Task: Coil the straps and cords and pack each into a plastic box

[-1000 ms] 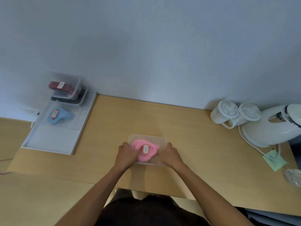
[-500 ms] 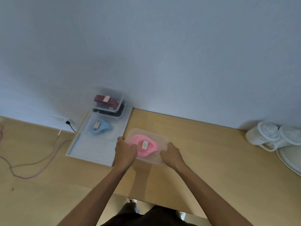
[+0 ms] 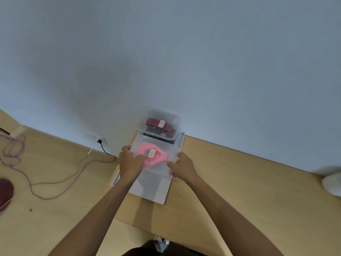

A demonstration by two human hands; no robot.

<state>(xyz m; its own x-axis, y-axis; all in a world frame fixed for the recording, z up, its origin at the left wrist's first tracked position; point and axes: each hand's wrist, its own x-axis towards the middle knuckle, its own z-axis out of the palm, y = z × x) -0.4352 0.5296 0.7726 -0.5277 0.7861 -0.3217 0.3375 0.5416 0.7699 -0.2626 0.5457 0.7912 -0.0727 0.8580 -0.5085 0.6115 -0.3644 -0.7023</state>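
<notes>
A clear plastic box (image 3: 162,169) holds a coiled pink strap (image 3: 160,156) with a white tag. My left hand (image 3: 130,162) grips the box's left end and my right hand (image 3: 181,166) grips its right end. The box is held over the white tray (image 3: 156,193), in front of a stack of clear boxes (image 3: 162,126). The top box of that stack contains a red-and-black striped coil (image 3: 158,123). The blue coil's box is hidden under the pink one.
A thin pink cord (image 3: 60,180) trails loose over the floor at left, beside a dark red thing (image 3: 5,191) at the frame's edge. A black plug (image 3: 100,141) sits in a wall socket. A white appliance (image 3: 332,183) stands far right on the wooden desk (image 3: 239,182).
Both hands carried the box with the pink strap leftward from the desk's middle to above the white tray, covering the blue coil's box. My head turned left too.
</notes>
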